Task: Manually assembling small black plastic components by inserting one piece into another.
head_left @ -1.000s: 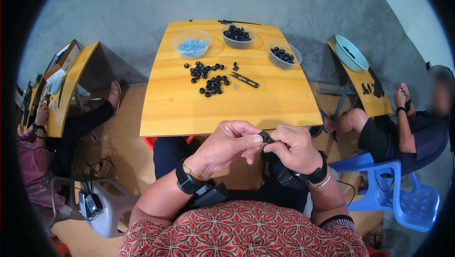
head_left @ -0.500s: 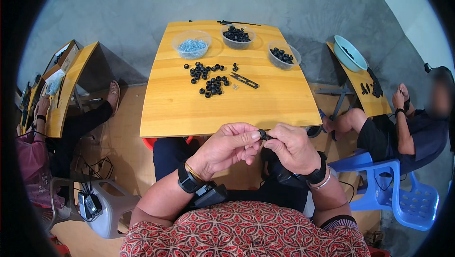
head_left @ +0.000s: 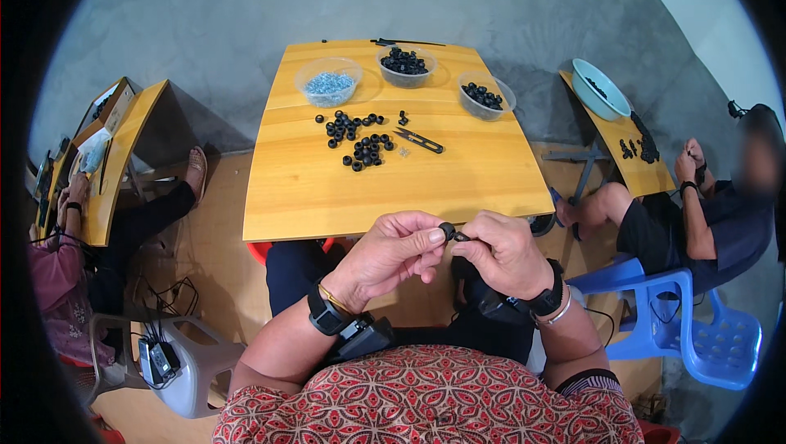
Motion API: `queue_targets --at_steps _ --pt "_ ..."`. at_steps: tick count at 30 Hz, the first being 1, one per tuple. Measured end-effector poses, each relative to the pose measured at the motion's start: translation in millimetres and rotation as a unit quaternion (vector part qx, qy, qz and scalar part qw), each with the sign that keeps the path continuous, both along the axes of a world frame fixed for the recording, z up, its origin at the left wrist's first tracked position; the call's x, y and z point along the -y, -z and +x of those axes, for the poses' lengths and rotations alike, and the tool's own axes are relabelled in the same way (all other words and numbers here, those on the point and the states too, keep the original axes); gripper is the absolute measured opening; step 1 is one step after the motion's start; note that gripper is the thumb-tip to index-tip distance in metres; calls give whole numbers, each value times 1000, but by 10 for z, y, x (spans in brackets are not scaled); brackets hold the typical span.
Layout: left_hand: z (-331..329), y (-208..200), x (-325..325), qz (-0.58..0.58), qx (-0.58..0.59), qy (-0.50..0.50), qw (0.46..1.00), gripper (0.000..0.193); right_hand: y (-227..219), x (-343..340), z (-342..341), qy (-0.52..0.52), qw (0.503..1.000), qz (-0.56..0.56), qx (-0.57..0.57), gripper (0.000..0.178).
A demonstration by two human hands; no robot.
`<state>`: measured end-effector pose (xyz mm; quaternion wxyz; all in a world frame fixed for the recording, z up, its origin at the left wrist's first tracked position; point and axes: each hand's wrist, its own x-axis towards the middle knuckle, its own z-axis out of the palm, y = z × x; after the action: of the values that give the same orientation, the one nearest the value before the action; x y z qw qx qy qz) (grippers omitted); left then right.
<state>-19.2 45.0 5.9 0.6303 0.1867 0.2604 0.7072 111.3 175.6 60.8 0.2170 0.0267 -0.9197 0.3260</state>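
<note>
Just past the table's near edge, my left hand (head_left: 385, 254) pinches a small round black piece (head_left: 447, 231) between thumb and fingers. My right hand (head_left: 512, 257) is closed beside it, with a smaller black piece (head_left: 462, 237) sticking out at its fingertips. The two pieces are close together; whether they touch I cannot tell. On the yellow wooden table (head_left: 327, 207) lie several loose black bead-like pieces (head_left: 366, 150), hollow in the middle. Thread snips (head_left: 420, 140) rest to their right, beside a few tiny clear bits (head_left: 404, 152).
Clear bowls stand toward the back: one with light-blue bits (head_left: 329, 82), two with black pieces (head_left: 404, 60) (head_left: 481, 96). A person at the left works at another table (head_left: 135, 129). At the right, a person sits by a table with a turquoise basin (head_left: 602, 100) and a blue chair (head_left: 655, 280).
My right fingers have drawn slightly away from the round piece, and the smaller black piece now shows between my hands. The view has shifted a little.
</note>
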Motion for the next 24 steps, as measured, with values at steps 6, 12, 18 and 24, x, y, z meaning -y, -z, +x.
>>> queue_targets --at_steps 6,12,18,24 --pt "9 -5 -7 -3 -21 -21 1000 16 -29 8 -2 3 1000 12 15 13" --pt "16 -11 -8 -1 -56 -37 998 16 -20 -12 -10 -13 999 18 24 12" --pt "7 -30 -6 1 -133 -57 990 15 -49 -20 -21 -30 998 28 56 12" --pt "11 -1 -2 -2 -217 -83 973 14 -62 9 -47 -24 998 19 53 14"
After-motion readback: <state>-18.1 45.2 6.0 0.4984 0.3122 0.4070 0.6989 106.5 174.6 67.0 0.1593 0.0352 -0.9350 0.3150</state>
